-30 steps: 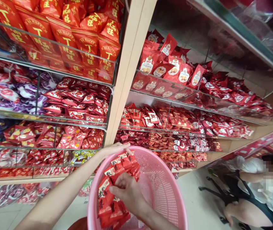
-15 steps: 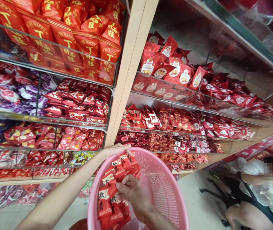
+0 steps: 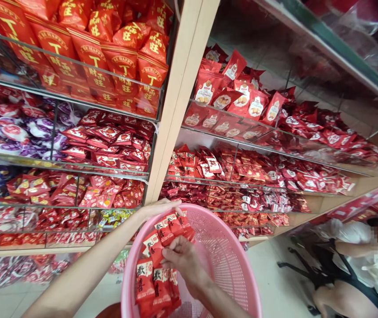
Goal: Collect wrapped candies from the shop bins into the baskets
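A pink plastic basket (image 3: 242, 260) with perforated sides stands in front of me, tilted in view. My left hand (image 3: 162, 209) lies over its far rim and grips it; the fingertips are partly hidden. Inside the basket, along its left side, are several red candy packets (image 3: 161, 287) with black characters on a pale band. My right hand (image 3: 185, 263) reaches in from the lower right. Its thumb and fingers are closed on the edge of one red candy packet (image 3: 154, 247) in the upper part of the pile.
Shelves with clear fronts hold red snack bags (image 3: 89, 62), red biscuit packets (image 3: 242, 95) and many small wrapped sweets (image 3: 109, 137). A wooden upright (image 3: 175, 97) divides them. At the lower right a person (image 3: 351, 274) sits near black chair legs. Pale floor tiles (image 3: 271, 291) show below.
My right hand has moved slightly up, and the packet at its fingertips now lies flatter, its characters turned toward me. My left hand stays on the rim.
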`<action>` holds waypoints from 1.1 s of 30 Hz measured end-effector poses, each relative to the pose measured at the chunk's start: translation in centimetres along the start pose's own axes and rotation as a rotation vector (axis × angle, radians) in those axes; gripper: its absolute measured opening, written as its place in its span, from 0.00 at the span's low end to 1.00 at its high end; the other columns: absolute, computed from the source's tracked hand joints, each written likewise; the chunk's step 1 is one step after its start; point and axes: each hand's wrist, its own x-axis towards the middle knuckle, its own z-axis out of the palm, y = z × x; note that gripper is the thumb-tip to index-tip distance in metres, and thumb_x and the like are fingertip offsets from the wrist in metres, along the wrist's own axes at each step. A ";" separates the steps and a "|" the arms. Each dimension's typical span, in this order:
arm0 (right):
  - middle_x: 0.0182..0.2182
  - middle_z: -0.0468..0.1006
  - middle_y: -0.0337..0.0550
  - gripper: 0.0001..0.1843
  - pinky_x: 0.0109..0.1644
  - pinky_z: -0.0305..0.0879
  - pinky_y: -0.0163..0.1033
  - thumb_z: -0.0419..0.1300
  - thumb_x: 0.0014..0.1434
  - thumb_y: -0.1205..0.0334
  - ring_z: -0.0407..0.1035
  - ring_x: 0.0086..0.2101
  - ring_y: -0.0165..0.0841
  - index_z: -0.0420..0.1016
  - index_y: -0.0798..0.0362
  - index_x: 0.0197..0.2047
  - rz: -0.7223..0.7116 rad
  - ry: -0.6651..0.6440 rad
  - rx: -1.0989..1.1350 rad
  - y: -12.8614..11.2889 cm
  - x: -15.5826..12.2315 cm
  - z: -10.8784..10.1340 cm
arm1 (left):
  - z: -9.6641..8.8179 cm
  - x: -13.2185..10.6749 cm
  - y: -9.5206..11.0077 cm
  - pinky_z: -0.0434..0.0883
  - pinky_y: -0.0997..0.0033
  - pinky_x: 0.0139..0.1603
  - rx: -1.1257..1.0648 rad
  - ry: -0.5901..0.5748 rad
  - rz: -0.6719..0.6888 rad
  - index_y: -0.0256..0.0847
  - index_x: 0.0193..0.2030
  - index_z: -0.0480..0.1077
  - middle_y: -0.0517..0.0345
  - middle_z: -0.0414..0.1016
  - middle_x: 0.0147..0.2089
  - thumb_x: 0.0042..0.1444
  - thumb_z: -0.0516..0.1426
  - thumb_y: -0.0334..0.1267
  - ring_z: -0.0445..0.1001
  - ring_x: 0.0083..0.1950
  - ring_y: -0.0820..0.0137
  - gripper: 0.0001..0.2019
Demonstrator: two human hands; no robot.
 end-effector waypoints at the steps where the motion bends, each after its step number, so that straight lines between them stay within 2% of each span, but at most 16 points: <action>1: 0.19 0.70 0.31 0.20 0.31 0.65 0.37 0.69 0.38 0.55 0.69 0.22 0.28 0.60 0.52 0.24 0.005 -0.006 -0.004 0.1 0.0 0.0 | 0.0 0.0 0.0 0.59 0.70 0.54 -0.002 -0.004 0.003 0.39 0.35 0.79 0.56 0.78 0.43 0.55 0.45 0.58 0.70 0.47 0.62 0.28; 8: 0.19 0.68 0.29 0.23 0.31 0.67 0.35 0.70 0.35 0.54 0.67 0.22 0.25 0.59 0.53 0.24 -0.028 0.033 -0.025 0.0 0.4 0.1 | 0.0 0.3 -0.4 0.58 0.69 0.55 -0.031 -0.015 0.008 0.40 0.35 0.79 0.56 0.78 0.43 0.54 0.46 0.59 0.70 0.48 0.61 0.28; 11: 0.17 0.69 0.30 0.26 0.26 0.64 0.34 0.70 0.34 0.51 0.68 0.20 0.27 0.56 0.52 0.23 -0.050 0.057 -0.092 0.0 0.7 0.2 | -0.1 0.4 -0.8 0.59 0.68 0.54 -0.050 -0.024 0.008 0.39 0.35 0.79 0.56 0.78 0.43 0.54 0.46 0.58 0.71 0.47 0.61 0.28; 17: 0.14 0.68 0.31 0.25 0.21 0.61 0.32 0.67 0.37 0.48 0.67 0.18 0.29 0.55 0.51 0.23 -0.080 0.074 -0.187 0.3 0.8 -0.3 | -0.2 0.7 -1.4 0.58 0.69 0.55 -0.096 -0.057 0.071 0.41 0.36 0.78 0.56 0.78 0.45 0.56 0.45 0.56 0.70 0.48 0.63 0.26; 25: 0.14 0.68 0.33 0.22 0.21 0.60 0.32 0.64 0.42 0.47 0.64 0.16 0.27 0.57 0.52 0.24 -0.087 0.087 -0.235 0.4 -0.2 -1.1 | 0.0 1.0 -1.7 0.61 0.67 0.52 -0.107 -0.069 0.032 0.38 0.36 0.78 0.53 0.79 0.39 0.56 0.45 0.56 0.72 0.44 0.62 0.27; 29: 0.18 0.70 0.36 0.20 0.22 0.61 0.32 0.63 0.44 0.47 0.65 0.19 0.28 0.62 0.53 0.27 -0.182 0.121 -0.254 -0.3 -1.7 -2.4 | 0.2 1.0 -1.5 0.66 0.65 0.46 -0.205 -0.128 -0.019 0.38 0.38 0.77 0.52 0.80 0.37 0.55 0.45 0.58 0.74 0.39 0.63 0.28; 31: 0.24 0.73 0.40 0.18 0.25 0.63 0.34 0.62 0.47 0.48 0.67 0.23 0.30 0.66 0.54 0.32 -0.259 0.176 -0.307 -1.2 -3.0 -3.9 | 0.2 1.0 -1.3 0.66 0.66 0.46 -0.215 -0.108 -0.021 0.37 0.37 0.77 0.52 0.80 0.38 0.55 0.46 0.58 0.74 0.39 0.63 0.28; 33: 0.31 0.76 0.45 0.19 0.33 0.66 0.36 0.61 0.49 0.49 0.70 0.30 0.33 0.68 0.54 0.38 -0.340 0.289 -0.365 -2.2 -4.6 -6.2 | 0.2 0.9 -1.0 0.65 0.67 0.47 -0.217 -0.080 -0.020 0.34 0.36 0.77 0.52 0.80 0.38 0.55 0.46 0.58 0.73 0.40 0.62 0.28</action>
